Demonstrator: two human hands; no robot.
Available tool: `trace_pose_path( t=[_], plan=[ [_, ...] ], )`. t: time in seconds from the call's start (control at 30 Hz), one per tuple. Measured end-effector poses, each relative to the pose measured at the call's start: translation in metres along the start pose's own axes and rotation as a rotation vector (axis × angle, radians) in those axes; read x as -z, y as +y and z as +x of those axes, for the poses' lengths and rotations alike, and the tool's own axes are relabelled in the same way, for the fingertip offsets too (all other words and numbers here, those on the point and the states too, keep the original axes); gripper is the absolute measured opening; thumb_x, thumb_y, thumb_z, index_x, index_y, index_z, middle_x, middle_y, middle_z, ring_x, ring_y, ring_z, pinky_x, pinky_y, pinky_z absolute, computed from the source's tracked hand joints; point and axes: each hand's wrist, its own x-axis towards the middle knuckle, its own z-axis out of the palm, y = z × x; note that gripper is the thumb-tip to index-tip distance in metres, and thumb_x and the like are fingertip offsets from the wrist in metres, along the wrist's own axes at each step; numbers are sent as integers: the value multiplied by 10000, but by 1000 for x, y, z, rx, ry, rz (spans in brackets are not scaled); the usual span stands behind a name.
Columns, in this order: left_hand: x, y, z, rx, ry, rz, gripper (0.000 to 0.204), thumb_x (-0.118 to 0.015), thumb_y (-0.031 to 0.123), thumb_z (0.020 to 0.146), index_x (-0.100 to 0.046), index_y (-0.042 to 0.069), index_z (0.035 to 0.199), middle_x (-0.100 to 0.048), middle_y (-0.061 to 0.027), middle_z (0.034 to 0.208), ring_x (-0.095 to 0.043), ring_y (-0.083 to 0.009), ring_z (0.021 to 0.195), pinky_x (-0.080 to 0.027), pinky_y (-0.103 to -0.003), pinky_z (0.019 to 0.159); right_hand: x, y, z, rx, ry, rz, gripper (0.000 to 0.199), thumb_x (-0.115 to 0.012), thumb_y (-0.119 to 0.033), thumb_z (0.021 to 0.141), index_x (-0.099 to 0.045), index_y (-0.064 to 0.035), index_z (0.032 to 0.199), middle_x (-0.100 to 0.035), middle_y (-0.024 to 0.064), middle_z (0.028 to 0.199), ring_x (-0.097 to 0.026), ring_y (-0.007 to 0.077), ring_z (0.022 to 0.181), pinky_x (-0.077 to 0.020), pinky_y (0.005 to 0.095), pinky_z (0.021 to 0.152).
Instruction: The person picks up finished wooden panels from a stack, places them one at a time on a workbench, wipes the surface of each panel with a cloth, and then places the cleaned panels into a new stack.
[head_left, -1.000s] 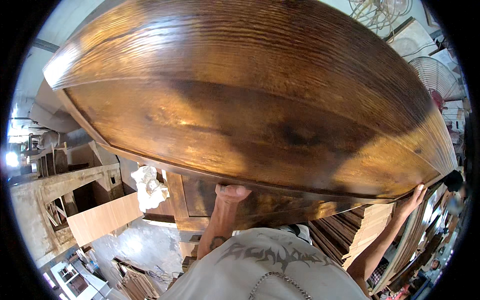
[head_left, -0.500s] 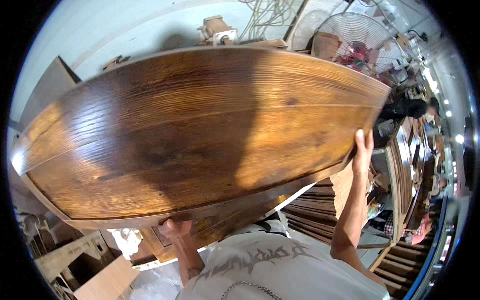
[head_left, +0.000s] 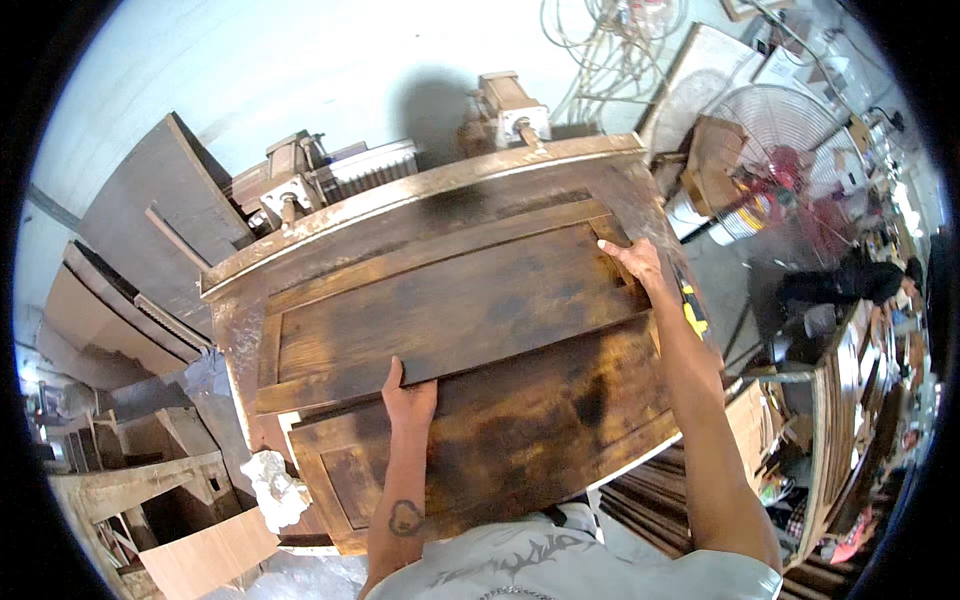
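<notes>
A long framed wooden panel (head_left: pixel 450 310), stained dark brown and amber, lies nearly flat over the workbench (head_left: pixel 430 192). My left hand (head_left: pixel 410 400) grips its near edge left of the middle, thumb on top and fingers out of sight beneath. At the panel's right end, my right hand (head_left: pixel 638 265) has its thumb on the upper face, the fingers partly hidden over the edge. A second stained panel (head_left: pixel 540 410) lies on the near side of the bench, partly covered by the first and by my left forearm. Whether the held panel fully rests on anything cannot be told.
A crumpled white cloth (head_left: pixel 276 490) sits at the bench's near left corner. Metal clamp units (head_left: pixel 510 105) stand along the far edge. Boards (head_left: pixel 150 205) lean against the wall at left. To the right are a large fan (head_left: pixel 775 165) and a person in dark clothes (head_left: pixel 850 285).
The framed panel has come down and away from me, from raised and tilted to nearly flat over the bench, a different face showing. Both hands still hold it; the bench and lower panel are now visible.
</notes>
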Motion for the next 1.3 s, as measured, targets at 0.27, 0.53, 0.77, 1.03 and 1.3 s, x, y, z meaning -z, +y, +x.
trace_pose_path(
  t=[0.27,0.53,0.77,1.03,1.3],
  plan=[
    [-37,41,56,385,23,827,462,-513,321,908,-464,-70,1149,-541,-199,1132,-552,-347,1015,-478,-471,878,-73,-38,122,253,176,-299,787,-687,-565,672,-525,9,1186,-554,205,1159,-498,338,1108,-391,415,944],
    [24,240,160,-1042,1120,2272,681,-485,489,853,-327,41,1340,-341,-222,1365,-312,-370,1266,-231,-546,1014,-140,7,111,468,367,-280,527,-385,-467,932,-386,-149,1351,-359,169,1382,-347,382,1251,-358,474,978],
    [43,209,150,-1045,1049,2260,537,-361,390,926,-311,97,1373,-309,-194,1397,-302,-368,1276,-211,-516,1046,-144,37,108,405,432,-305,504,-312,-458,954,-352,-182,1374,-319,147,1410,-353,379,1242,-366,500,958],
    [29,202,143,-992,1087,2303,540,-289,418,938,-306,118,1387,-303,-186,1410,-291,-358,1288,-180,-503,1067,-143,14,62,164,387,-522,543,-261,-493,950,-315,-180,1391,-290,86,1439,-353,340,1252,-305,497,995],
    [38,208,140,-1042,1039,2344,585,-253,506,930,-340,141,1379,-331,-189,1396,-320,-396,1262,-224,-511,1050,-142,-2,63,173,385,-406,550,-318,-466,930,-271,-205,1413,-235,131,1459,-297,357,1287,-223,486,1050]
  ],
)
